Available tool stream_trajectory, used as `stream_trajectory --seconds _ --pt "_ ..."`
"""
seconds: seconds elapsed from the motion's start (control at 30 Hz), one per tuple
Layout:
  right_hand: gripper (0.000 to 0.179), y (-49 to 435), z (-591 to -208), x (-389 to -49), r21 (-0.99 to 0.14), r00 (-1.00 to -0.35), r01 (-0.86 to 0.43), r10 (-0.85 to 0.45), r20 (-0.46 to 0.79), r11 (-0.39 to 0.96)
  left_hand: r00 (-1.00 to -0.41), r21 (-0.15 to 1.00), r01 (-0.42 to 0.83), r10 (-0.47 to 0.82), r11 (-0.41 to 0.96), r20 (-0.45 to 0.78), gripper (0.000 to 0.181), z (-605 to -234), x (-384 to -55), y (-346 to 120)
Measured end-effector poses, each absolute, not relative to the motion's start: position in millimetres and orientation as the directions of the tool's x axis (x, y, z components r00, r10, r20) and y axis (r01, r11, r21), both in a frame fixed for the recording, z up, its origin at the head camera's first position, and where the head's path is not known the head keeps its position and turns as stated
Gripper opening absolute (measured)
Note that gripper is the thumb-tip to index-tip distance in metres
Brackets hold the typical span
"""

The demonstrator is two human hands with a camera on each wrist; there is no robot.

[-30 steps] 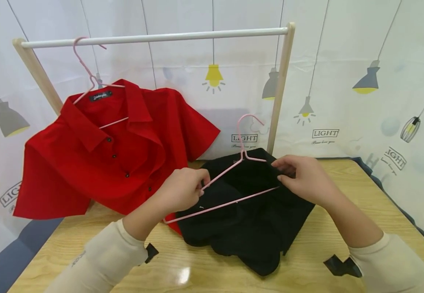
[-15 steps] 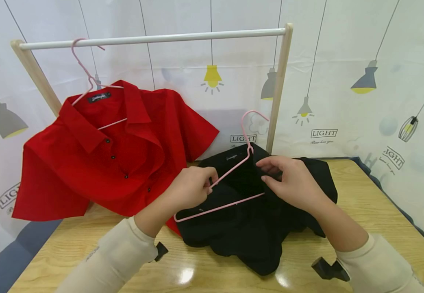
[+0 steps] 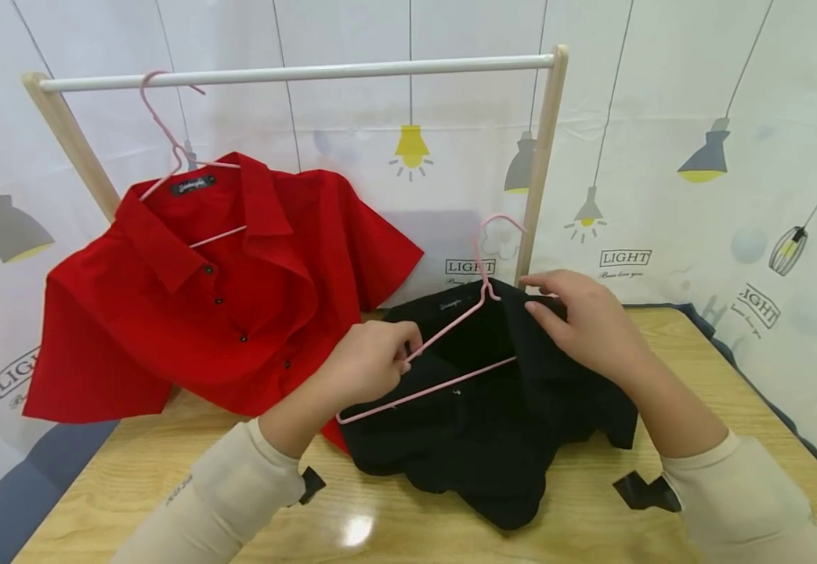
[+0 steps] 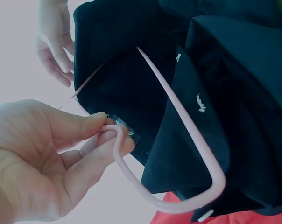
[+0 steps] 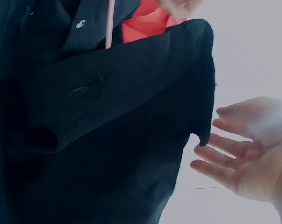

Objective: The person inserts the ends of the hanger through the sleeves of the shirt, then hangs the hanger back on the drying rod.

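A black shirt (image 3: 464, 446) with a collar lies bunched on the table, with a pink hanger (image 4: 179, 108) partly inside its neck opening. My left hand (image 3: 369, 360) pinches the left arm of that hanger between thumb and fingers. The hanger's hook points up, and its right end is hidden beneath the shirt's right front. Beside the shirt's right shoulder is my right hand (image 3: 587, 321). In the right wrist view the right hand (image 5: 253, 149) has loosely spread fingers at the cloth's edge, gripping nothing; whether they touch it I cannot tell.
A red shirt (image 3: 119, 329) hangs on another pink hanger (image 3: 157, 117) from the white rail (image 3: 352, 73) of a wooden-legged rack. Its lower part reaches the wooden table (image 3: 591, 501) behind my left hand. A patterned curtain (image 3: 690, 219) stands behind.
The hanger has shifted right, and its right end has gone under the black shirt's right front. My right hand moved left, then back right and up. The red shirt stays put.
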State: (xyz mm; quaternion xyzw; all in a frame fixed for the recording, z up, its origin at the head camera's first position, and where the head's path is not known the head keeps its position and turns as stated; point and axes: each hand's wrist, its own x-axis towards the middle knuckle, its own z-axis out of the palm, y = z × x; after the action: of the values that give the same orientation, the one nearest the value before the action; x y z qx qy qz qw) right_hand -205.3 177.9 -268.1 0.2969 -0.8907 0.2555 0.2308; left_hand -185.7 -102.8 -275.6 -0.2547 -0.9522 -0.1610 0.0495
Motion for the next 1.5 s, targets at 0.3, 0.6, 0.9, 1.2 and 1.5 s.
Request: stream_trajectory --seconds 0.3,0.6,0.9,1.2,1.5 --pt "0.047 176 -267 -216 -0.328 -0.738 -0.667 -0.532 0.415 0.669 -0.852 0.207 0.521 0.49 0.828 0.184 0.016 -270 -183 -103" --pt "0.034 171 -268 -222 -0.299 -0.717 -0.669 -0.484 0.503 0.68 -0.836 0.172 0.546 0.518 0.82 0.184 0.015 -260 -183 -97" --pt "0.028 170 -271 -223 -0.302 -0.721 -0.646 -0.431 0.542 0.701 -0.841 0.165 0.539 0.517 0.826 0.161 0.017 -255 -184 -93" --pt "0.026 173 -271 -226 -0.317 -0.707 -0.658 -0.414 0.574 0.683 -0.851 0.396 0.514 0.512 0.761 0.119 0.014 -249 -194 -106" --pt "0.025 177 -272 -224 -0.34 -0.719 -0.649 -0.402 0.566 0.681 -0.92 0.657 0.368 0.361 0.658 0.153 0.012 -261 -206 -135"
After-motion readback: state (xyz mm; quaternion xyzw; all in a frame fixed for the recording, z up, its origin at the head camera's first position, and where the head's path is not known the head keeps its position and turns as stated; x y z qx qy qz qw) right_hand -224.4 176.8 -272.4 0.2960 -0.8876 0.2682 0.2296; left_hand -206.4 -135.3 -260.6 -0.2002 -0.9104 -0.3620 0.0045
